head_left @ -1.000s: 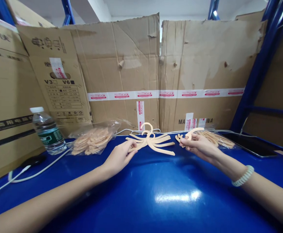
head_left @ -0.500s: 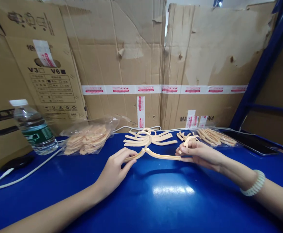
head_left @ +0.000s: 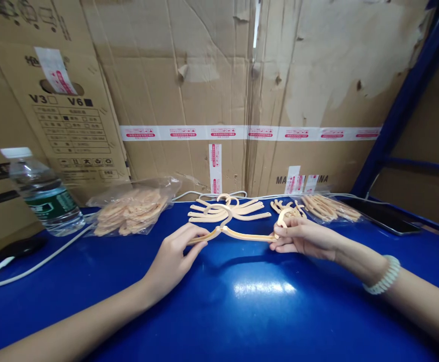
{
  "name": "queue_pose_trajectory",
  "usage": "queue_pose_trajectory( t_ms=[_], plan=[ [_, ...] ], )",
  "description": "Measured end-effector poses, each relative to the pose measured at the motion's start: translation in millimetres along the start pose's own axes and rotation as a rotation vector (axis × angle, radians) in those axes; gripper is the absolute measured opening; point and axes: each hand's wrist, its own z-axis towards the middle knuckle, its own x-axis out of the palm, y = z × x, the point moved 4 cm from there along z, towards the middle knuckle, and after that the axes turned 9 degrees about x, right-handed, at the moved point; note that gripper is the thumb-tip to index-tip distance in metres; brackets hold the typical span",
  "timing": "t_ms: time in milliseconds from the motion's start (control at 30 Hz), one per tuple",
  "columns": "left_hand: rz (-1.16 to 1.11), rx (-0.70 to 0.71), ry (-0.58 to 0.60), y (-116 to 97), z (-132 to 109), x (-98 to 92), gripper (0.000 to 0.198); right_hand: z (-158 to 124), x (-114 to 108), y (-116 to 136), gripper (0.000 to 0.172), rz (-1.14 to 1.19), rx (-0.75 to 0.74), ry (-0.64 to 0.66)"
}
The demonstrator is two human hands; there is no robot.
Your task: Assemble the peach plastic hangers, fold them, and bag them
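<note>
Peach plastic parts lie across the blue bench, which is walled at twelve o'clock by cardboard boxes. Far out at nine o'clock a water bottle stands upright, with a white cable running past its foot. Toward ten o'clock, a clear bag holds a heap of small peach pieces.

The left hand comes in from seven o'clock. Its grip is pressed together, thumb against fingers, pinching the left arm-tip of a peach hanger. That hanger is held low over the bench in the middle of the view, spanning from one hand to the other. Just behind it, at twelve o'clock, a pile of hangers rests fanned out, with curved hooks showing on top.

The right hand enters from four o'clock, with a pale bead bracelet on its wrist. Its grip closes on the hanger's right tip and also keeps a small hook piece upright against the fingers. Behind it, at one o'clock, lie loose hooks, then a second bag of strips, and a dark tablet toward two o'clock.

Judging by the layout, a handful of hangers look complete in the pile and one is in hand. Whether it carries its hook yet I cannot tell. Both bags hold many parts, so most of the work appears left.
</note>
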Motion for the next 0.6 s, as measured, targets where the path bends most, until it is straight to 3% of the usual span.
queue_pose_trajectory(
  t_ms=[400,600],
  plan=[
    [-0.004,-0.004,0.023,-0.3,0.5,1.4,0.013,8.4,-0.4,-3.2,0.036,-0.058,-0.294,-0.225],
    [-0.017,0.013,0.017,-2.3,-0.7,1.2,0.015,5.6,2.3,-1.2,0.041,-0.129,-0.358,-0.288]
  ],
)
